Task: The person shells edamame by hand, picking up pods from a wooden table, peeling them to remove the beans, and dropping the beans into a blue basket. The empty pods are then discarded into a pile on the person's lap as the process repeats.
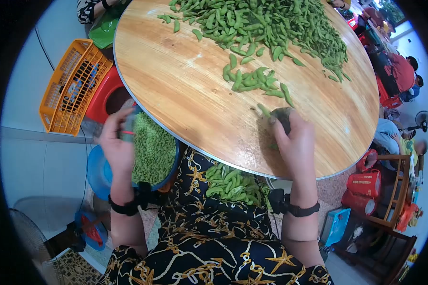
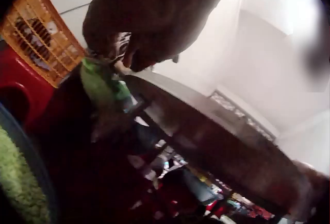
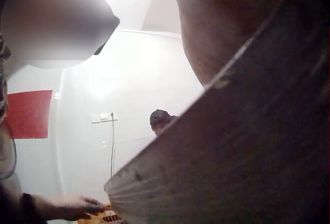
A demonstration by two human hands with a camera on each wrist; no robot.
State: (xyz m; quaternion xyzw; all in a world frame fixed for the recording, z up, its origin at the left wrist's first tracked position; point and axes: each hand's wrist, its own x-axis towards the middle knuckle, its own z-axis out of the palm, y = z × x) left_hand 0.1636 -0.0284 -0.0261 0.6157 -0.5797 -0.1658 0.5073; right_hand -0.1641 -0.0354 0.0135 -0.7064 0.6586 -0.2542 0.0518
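My left hand (image 1: 119,145) is over a blue basin (image 1: 177,151) of shelled green beans (image 1: 150,147), its fingers loosely bent. A dark covering with a red band shows at its fingertips, and no bean or pod can be made out in them. Low over the round wooden table (image 1: 190,95), my right hand (image 1: 297,140) pinches a green soybean pod (image 1: 263,110); a dark covering (image 1: 281,118) blurs around these fingertips. Several loose pods (image 1: 254,80) lie just beyond it. In the left wrist view, the left hand (image 2: 154,18) hangs near the table's edge.
A large heap of pods (image 1: 266,23) covers the table's far side. More pods (image 1: 230,184) lie on my lap. Left of the table stand a red stool (image 1: 100,97) and an orange crate (image 1: 71,88). People (image 1: 399,71) sit farther off at right, past red buckets (image 1: 361,187).
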